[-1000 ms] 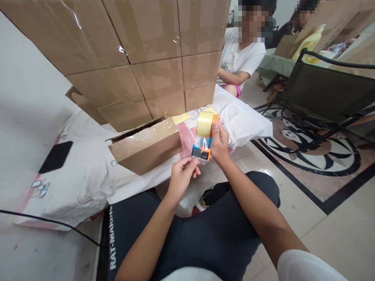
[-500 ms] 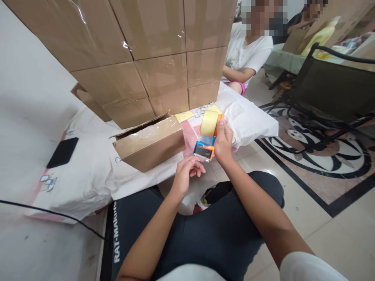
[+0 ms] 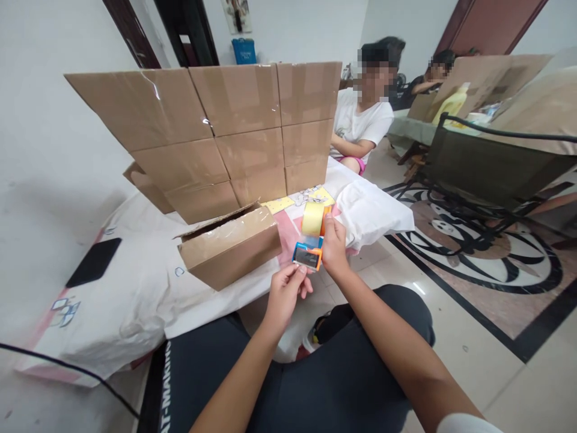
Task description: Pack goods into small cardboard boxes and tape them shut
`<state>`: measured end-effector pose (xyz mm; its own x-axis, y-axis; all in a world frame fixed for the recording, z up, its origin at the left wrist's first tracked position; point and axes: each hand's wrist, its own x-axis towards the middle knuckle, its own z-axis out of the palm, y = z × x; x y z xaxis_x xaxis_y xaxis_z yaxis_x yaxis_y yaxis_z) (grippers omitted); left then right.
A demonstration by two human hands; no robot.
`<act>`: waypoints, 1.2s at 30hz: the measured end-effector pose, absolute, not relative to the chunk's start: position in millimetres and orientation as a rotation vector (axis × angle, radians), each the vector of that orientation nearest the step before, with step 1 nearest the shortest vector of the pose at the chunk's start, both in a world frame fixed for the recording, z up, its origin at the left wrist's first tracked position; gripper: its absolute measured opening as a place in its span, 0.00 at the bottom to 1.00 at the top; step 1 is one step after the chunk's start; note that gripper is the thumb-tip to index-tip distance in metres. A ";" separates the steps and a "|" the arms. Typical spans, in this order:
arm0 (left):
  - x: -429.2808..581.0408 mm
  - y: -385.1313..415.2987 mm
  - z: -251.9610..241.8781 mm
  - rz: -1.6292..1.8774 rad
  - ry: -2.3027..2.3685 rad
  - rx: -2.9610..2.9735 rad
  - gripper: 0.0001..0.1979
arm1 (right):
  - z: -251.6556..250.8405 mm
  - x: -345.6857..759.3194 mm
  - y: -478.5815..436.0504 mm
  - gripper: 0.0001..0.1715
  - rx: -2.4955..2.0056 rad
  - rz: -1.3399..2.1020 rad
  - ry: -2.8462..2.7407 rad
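My right hand is wrapped around a tape dispenser with orange and blue parts. A wide yellowish roll of packing tape sits in the dispenser's upper part. At the dispenser's lower edge, my left hand pinches with thumb and forefinger at the clear tape end, though the thin film is hard to make out. To the left of both hands, a cardboard box rests on the covered table, with a gap along its top edge and shiny tape on its upper face.
Stacked taped cartons stand at the back of the table. A black phone-like slab lies on the white tablecloth at left. A person in a white shirt sits beyond the stack. To the right is a dark folding chair.
My left hand has risen to the dispenser's lower edge, and its thumb and forefinger have closed there. The view has tilted up, showing more of the room. The box stays on the table.
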<state>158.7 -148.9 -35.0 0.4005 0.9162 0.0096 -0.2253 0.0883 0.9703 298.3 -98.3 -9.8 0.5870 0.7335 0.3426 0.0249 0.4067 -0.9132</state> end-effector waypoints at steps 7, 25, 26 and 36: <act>159.3 -149.4 -29.3 1.000 0.725 1.113 0.14 | -11.1 294.1 -96.6 0.31 -1.131 0.669 -0.698; 140.9 -143.4 -7.5 0.882 0.891 1.264 0.10 | -32.9 279.1 -93.6 0.17 -1.077 0.964 -0.373; 139.3 -143.5 -5.6 0.873 0.892 1.272 0.10 | -33.4 278.8 -93.0 0.16 -1.074 0.976 -0.360; 132.4 -147.3 -29.3 0.828 1.162 1.566 0.11 | -31.2 276.5 -93.0 0.16 -1.085 1.086 -0.508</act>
